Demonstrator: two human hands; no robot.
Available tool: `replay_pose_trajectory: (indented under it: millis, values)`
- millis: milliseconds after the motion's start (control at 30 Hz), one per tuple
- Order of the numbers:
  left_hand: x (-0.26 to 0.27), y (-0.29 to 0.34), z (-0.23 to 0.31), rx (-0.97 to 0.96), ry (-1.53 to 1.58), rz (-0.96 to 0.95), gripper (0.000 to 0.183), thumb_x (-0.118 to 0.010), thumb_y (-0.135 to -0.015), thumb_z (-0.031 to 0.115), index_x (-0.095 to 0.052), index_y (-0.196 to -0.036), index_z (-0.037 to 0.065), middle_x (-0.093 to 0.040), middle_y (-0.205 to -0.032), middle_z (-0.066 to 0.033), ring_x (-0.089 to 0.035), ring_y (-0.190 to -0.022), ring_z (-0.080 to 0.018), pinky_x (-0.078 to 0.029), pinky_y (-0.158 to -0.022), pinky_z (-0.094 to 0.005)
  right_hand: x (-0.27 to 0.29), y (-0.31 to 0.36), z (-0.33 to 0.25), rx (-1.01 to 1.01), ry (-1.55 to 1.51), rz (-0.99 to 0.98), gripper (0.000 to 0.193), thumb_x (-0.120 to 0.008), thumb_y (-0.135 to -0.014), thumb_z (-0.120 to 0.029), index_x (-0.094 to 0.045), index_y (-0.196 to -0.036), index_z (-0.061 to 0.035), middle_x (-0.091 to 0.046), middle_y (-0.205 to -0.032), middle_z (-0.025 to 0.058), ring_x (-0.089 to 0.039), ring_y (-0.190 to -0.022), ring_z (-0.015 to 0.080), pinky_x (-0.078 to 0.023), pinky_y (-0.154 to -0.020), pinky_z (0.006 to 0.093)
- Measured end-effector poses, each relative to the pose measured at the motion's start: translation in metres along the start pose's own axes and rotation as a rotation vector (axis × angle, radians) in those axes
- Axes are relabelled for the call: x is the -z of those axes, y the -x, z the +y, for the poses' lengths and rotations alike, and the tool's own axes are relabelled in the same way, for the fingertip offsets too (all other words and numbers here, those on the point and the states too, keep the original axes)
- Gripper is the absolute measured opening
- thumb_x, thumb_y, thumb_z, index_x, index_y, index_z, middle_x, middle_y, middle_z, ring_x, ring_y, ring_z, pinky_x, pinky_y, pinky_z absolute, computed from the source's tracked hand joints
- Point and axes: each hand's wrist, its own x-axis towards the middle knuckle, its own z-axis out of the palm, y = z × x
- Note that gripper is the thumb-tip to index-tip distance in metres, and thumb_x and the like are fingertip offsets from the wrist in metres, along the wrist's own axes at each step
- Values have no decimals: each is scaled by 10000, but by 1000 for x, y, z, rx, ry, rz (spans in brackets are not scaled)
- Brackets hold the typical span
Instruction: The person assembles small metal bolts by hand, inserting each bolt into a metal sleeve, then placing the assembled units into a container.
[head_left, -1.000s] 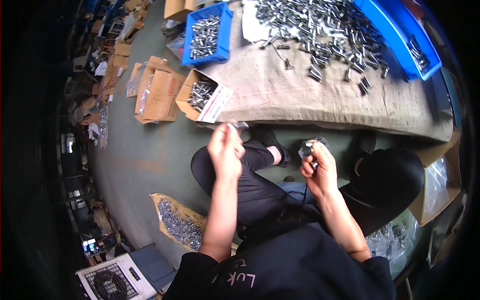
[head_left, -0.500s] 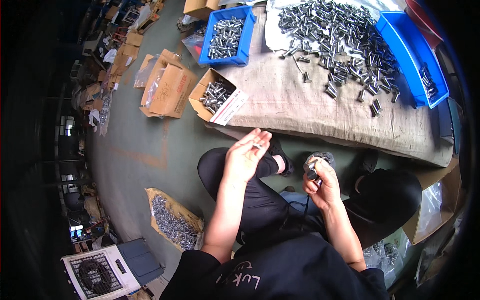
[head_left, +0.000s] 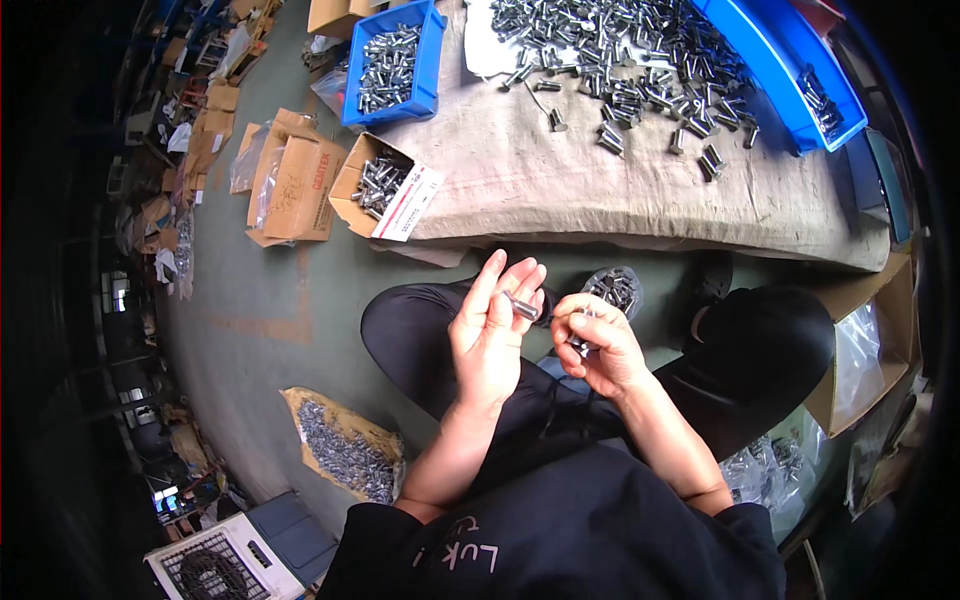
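Observation:
My left hand (head_left: 488, 345) is palm up with its fingers stretched out, and its thumb pins a shiny metal bolt (head_left: 522, 309) against them. Close to its right, my right hand (head_left: 612, 350) is curled around small metal pieces (head_left: 580, 345); the fingers partly hide them, so their exact kind is unclear. Between the bolt and the right fingertips a small gap shows. Behind the right hand, a bag of metal pieces (head_left: 614, 286) sits low, in front of the cloth-covered table (head_left: 560, 215).
Many loose bolts (head_left: 640, 60) lie on the table. Blue bins (head_left: 432, 75) and an open carton (head_left: 350, 205) hold more. Another cardboard box (head_left: 300, 190) stands at left. A sack of small metal parts (head_left: 300, 445) and a fan unit (head_left: 225, 560) are at lower left.
The two hands have come closer together, the right one moving left. A bolt now shows plainly under my left thumb. The view has shifted, so the table appears further left and up.

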Motion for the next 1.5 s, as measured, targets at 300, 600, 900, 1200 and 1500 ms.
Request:
replay_pose_trajectory:
  millis: [300,600,900,1200,1500]
  values:
    - [-3,9,-14,-335,-280,-170,450,-397,-901,11,-250,-1325,-27,-418,-1267,-210,-431,-1169,-305,-354,-977,-385,-22,3,7,122,196,43,201,-591,-808,-69,-573,-999,-9,-561,-700,69,-434,-449,91,-285,-377,184]
    - [-4,14,-8,-397,-498,-223,514,-439,-855,-63,-231,-1324,-43,-407,-1263,-243,-455,-1143,-314,-379,-956,-364,-15,0,11,-43,-111,-45,193,-537,-856,-130,-586,-988,1,-548,-734,57,-452,-475,102,-298,-372,182]
    - [-10,16,-8,-493,-634,-191,445,-440,-824,-87,-348,-1259,-66,-533,-1150,-209,-558,-1032,-278,-449,-860,-318,-7,0,13,-271,-443,-90,196,-513,-867,-213,-521,-930,-28,-532,-715,63,-425,-461,114,-315,-367,203]
    - [1,7,-9,-239,-524,-145,415,-434,-890,39,-318,-1272,-77,-517,-1150,-221,-556,-933,-180,-443,-844,-282,-6,-7,10,-324,-743,14,224,-465,-884,-215,-550,-874,-8,-611,-842,121,-604,-822,231,-510,-756,381]
    - [5,2,-16,-161,-393,-83,370,-443,-905,83,-381,-1244,-51,-544,-1132,-168,-551,-928,-130,-459,-822,-260,-8,-9,5,-304,-855,87,234,-423,-896,-175,-559,-851,9,-604,-843,150,-598,-837,246,-495,-804,403]
